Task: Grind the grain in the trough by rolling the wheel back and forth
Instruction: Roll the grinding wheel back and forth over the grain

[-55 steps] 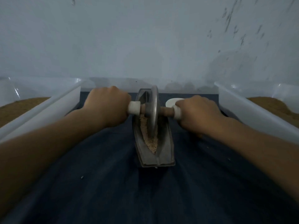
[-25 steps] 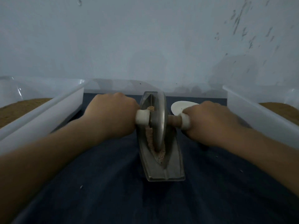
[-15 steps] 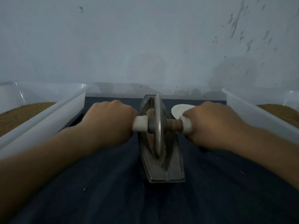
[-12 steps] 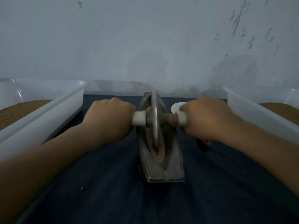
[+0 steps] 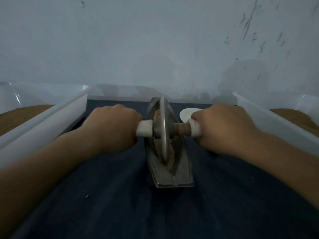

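Your left hand [image 5: 112, 128] and right hand [image 5: 222, 128] each grasp one end of the axle, one wheel [image 5: 164, 130] standing in the one trough [image 5: 179, 169] on the cloth [image 5: 120, 204], grain [image 5: 170, 157] beneath it. Two bins [image 5: 51, 121] flank you; one white disc [image 5: 185, 113] lies behind.

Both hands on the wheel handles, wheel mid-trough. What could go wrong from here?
1. Grain is heaped beside the wheel near the trough wall; a hard stroke may spill it onto the dark cloth.
2. Neither the left hand nor the right hand holds the trough; it may slide or tip.
3. A white object lies just beyond the right hand; a forward stroke may knock it.
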